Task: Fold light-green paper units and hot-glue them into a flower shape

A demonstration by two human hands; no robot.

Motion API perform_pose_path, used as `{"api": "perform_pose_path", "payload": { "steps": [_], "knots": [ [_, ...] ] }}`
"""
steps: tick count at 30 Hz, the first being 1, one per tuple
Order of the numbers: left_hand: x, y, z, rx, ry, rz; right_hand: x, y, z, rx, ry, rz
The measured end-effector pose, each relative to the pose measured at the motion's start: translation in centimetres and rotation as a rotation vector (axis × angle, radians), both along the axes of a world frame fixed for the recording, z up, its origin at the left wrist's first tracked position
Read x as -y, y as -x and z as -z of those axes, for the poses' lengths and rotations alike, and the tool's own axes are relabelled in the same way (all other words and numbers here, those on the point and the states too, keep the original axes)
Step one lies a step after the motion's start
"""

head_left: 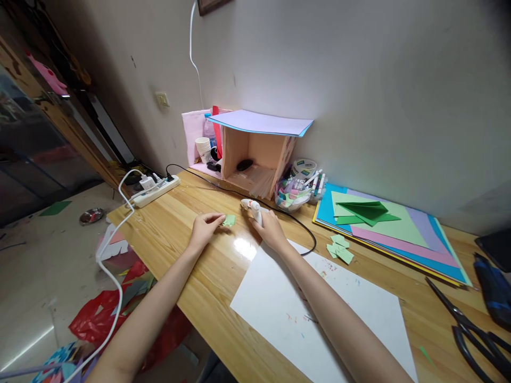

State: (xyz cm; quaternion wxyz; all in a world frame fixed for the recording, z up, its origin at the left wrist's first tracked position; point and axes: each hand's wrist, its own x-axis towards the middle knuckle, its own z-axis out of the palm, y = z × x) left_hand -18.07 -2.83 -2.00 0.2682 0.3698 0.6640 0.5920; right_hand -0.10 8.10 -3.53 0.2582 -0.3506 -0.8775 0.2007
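My left hand (205, 230) pinches a small light-green paper piece (229, 220) between thumb and fingers, just over the wooden table. In my right hand (270, 230) is a white hot glue gun (252, 206), its nozzle end pointing left and away from me, a short way right of the paper piece. The black cord (307, 231) of the glue gun curves over the table behind my right hand. Under my right forearm lies a white sheet (275, 298) with coloured marks. Several cut light-green paper pieces (340, 249) lie beyond the sheet's far edge.
A box with a purple paper top (259, 122) stands against the wall. Beside it is a clear container (293, 194) of markers and tape. Coloured paper sheets (399, 229) are stacked at right, near black scissors (465, 324). A power strip (157, 191) sits at the left edge.
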Motion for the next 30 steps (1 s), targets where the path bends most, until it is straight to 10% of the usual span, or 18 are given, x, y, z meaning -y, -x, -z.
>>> {"api": "perform_pose_path", "payload": {
  "steps": [14,18,25,30],
  "knots": [
    [0.1,-0.3,-0.6,0.139,0.036,0.046,4.4,-1.7,-0.7,-0.491,-0.145,0.210],
    [0.2,-0.8,-0.8,0.139,0.034,0.126,6.8,-0.9,-1.3,-0.452,0.240,-0.098],
    [0.5,-1.3,-1.0,0.073,0.037,0.212,6.9,0.8,-0.3,-0.715,1.064,-0.083],
    [0.6,-1.7,-1.0,0.052,0.058,0.251,6.2,0.7,-0.1,-0.784,1.204,-0.071]
  ]
}}
